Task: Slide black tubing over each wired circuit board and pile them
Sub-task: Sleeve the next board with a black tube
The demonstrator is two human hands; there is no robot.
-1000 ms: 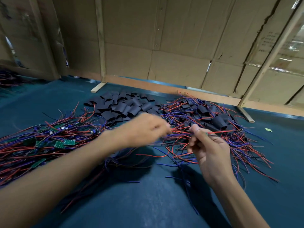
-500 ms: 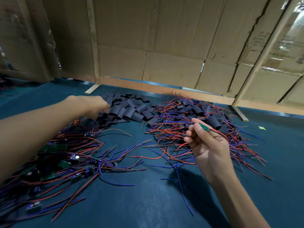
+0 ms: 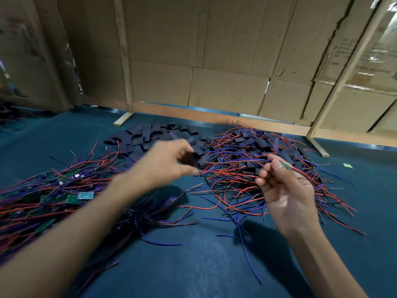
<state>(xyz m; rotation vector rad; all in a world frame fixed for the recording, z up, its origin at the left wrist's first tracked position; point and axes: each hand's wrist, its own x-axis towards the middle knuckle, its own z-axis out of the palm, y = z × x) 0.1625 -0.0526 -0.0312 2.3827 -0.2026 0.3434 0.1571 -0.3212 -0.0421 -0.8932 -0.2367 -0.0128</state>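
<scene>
My left hand [image 3: 163,164] is up over the bench [image 3: 193,254], blurred, with thumb and fingers curled around a piece of black tube [image 3: 194,159]. My right hand [image 3: 285,190] is raised just beside it, palm toward me, fingers curled in, pinching a small green board [image 3: 284,165] between thumb and forefinger. Red and blue wires [image 3: 236,163] run from that board leftward toward my left hand; whether they touch the tube I cannot tell through the blur.

Loose black tubes [image 3: 148,136] lie in a heap at the far middle of the bench. To their right sits the pile [image 3: 257,151] of sleeved boards, black tubing tangled with red and blue wires spreading toward me. On my left lies the heap of bare boards [image 3: 71,196], green rectangles showing among their wires, partly under my left forearm. A small green scrap [image 3: 347,165] lies on the bench at far right. Cardboard panels [image 3: 214,61] on wooden posts stand behind the bench.
</scene>
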